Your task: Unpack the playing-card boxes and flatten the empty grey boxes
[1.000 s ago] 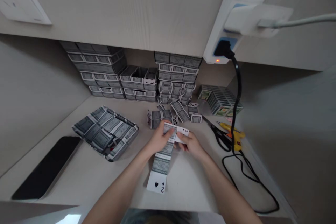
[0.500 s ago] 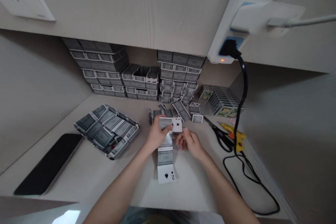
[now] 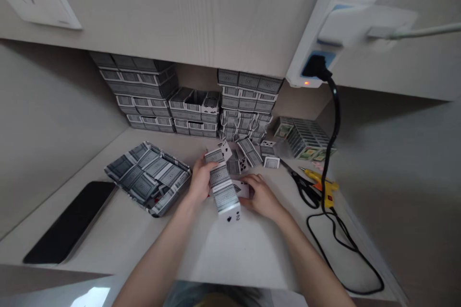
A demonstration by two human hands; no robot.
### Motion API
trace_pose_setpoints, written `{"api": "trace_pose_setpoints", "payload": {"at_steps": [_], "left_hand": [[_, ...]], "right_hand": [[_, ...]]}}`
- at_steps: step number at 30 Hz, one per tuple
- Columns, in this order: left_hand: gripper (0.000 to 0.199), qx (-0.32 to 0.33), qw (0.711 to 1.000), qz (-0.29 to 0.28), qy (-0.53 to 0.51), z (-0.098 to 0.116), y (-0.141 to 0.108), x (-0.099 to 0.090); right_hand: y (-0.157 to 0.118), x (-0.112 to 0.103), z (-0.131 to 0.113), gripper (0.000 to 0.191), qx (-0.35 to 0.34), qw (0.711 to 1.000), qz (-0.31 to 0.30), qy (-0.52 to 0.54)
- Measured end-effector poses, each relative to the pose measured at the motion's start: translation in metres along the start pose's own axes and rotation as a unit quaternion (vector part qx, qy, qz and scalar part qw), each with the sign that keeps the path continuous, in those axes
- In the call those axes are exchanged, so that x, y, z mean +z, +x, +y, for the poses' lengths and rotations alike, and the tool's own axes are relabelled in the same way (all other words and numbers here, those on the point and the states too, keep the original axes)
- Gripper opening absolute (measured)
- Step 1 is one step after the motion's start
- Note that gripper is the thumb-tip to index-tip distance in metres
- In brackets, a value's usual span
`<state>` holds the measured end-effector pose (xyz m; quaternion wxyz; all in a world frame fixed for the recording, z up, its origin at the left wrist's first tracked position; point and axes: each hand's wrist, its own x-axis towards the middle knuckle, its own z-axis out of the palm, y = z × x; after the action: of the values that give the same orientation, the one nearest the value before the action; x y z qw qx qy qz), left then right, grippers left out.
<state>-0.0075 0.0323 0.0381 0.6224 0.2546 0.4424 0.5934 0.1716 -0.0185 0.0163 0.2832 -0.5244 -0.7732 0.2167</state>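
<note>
My left hand (image 3: 200,180) grips the left side of a strip of joined playing cards (image 3: 221,180), its patterned backs facing up. At the strip's near end a folded card shows the two of spades. On the right, my right hand (image 3: 262,195) has its fingers closed on a playing card (image 3: 240,188) that lies partly under the strip. Just beyond the hands lie loose and folded cards (image 3: 250,152). A shallow tray made of cards (image 3: 173,194) sits to the left of my left hand.
Stacked card boxes (image 3: 144,91) line the back under the panel. On the right lie black scissors (image 3: 305,189), a yellow glue gun (image 3: 328,196) and its looped black cable (image 3: 355,248). A black phone (image 3: 70,223) lies at left; packed decks (image 3: 311,138) stand at back right.
The card strip has been lifted and tilted, its near end moving away from the table's front edge. My left hand moved slightly left and my right hand now holds a card lower, beneath the strip.
</note>
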Motion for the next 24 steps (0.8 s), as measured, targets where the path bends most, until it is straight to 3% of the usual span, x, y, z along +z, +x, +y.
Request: {"api": "trace_pose_setpoints", "payload": {"at_steps": [3,7,11,14,18,24], "left_hand": [[0.031,-0.031,0.998,-0.055,-0.023,0.004,-0.001,0.001],[0.025,-0.045,0.995,-0.084,-0.009,0.004,-0.001,0.001],[0.031,0.04,0.992,-0.061,0.105,-0.004,-0.002,0.001],[0.031,0.146,0.958,-0.035,0.245,-0.008,-0.004,0.0],[0.031,0.198,0.915,-0.024,0.35,-0.008,-0.005,-0.001],[0.033,0.204,0.909,-0.018,0.364,-0.01,-0.002,-0.004]], "right_hand": [[0.0,-0.001,0.001,0.045,0.01,0.999,0.038,0.037],[0.003,-0.001,0.004,0.05,0.095,0.973,0.097,0.187],[0.006,-0.003,0.003,0.056,0.158,0.903,0.141,0.375],[0.007,-0.004,-0.003,0.048,0.191,0.865,0.124,0.447],[0.006,-0.006,-0.009,0.046,0.199,0.865,0.116,0.446],[0.007,-0.007,-0.006,0.047,0.198,0.864,0.142,0.441]]}}
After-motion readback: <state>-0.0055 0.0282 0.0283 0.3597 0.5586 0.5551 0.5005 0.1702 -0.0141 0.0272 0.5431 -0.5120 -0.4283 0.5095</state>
